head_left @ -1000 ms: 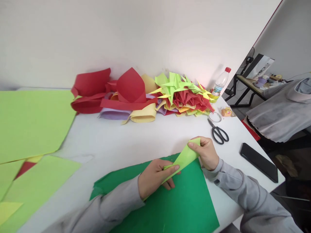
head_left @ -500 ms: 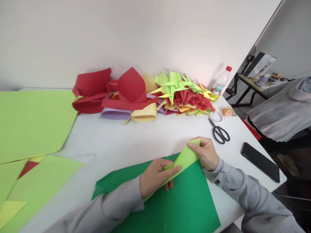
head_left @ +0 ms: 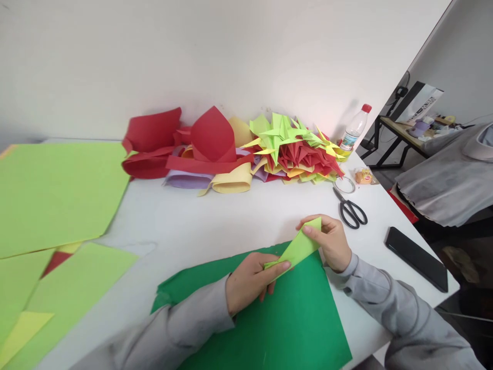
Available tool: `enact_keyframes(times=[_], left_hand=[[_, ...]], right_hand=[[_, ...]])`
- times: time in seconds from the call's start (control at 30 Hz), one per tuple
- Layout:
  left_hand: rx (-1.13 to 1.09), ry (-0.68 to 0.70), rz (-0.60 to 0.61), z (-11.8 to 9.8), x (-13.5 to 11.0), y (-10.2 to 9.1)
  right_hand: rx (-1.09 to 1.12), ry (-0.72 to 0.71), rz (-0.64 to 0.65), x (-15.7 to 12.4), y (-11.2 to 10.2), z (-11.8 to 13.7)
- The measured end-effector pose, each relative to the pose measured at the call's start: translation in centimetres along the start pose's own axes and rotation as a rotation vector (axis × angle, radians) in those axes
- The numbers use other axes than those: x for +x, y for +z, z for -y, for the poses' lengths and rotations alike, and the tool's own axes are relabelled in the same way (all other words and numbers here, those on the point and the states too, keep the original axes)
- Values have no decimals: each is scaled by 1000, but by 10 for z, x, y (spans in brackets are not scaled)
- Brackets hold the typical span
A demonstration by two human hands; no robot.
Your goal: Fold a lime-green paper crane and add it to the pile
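Observation:
Between my two hands is a folded piece of light green paper [head_left: 299,250], narrow and slanting up to the right. My left hand [head_left: 252,280] pinches its lower left end, thumb on top and fingers beneath. At the upper right end, my right hand [head_left: 330,241] grips it between thumb and fingers. Both hands are closed on the paper and hover above a dark green sheet [head_left: 292,324] on the white table [head_left: 185,226]. Part of the paper is hidden under the left thumb and fingers.
Light green sheets [head_left: 57,195] cover the table's left side. Rolled red paper pieces [head_left: 213,136] and folded paper stars [head_left: 279,136] line the wall. To the right are black-handled scissors [head_left: 352,211], a phone [head_left: 416,258], a bottle [head_left: 354,128] and a small wrapped snack [head_left: 363,176].
Less of the light green paper shows below my left hand, where a strip stuck out before. Both hands keep hold of it; the whole view has shifted slightly.

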State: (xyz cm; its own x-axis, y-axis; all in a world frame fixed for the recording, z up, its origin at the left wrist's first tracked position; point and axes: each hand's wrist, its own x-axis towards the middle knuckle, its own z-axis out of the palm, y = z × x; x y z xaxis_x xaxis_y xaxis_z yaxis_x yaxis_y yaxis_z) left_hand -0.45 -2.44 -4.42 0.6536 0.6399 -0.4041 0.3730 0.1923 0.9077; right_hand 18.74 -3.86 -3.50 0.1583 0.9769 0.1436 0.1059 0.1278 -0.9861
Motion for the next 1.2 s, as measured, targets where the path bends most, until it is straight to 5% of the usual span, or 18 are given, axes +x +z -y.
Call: enact_keyframes(times=[0.13,0.2,0.27,0.47,0.77,1.07,1.2], left_hand=[[40,83,-58,2,-1,1],[50,183,-85,3,0,2],[34,294,-68,5,3,4],[-28,383,56,18,19,14],[242,539,-89,7,-1,7],[343,717,-86,8,-1,11],[348,755,-81,11,-1,11]], right_hand=[[-575,-726,-218,-15,0,12],[-767,-1062,-76,-25,5,18],[-871,-1206,115,-33,11,22],[-950,-1169,251,-40,26,21],[-1053,-1123,259,-40,25,16],[-984,-992,-55,-50,28,14],[-1034,-947,-101,-52,30,14]])
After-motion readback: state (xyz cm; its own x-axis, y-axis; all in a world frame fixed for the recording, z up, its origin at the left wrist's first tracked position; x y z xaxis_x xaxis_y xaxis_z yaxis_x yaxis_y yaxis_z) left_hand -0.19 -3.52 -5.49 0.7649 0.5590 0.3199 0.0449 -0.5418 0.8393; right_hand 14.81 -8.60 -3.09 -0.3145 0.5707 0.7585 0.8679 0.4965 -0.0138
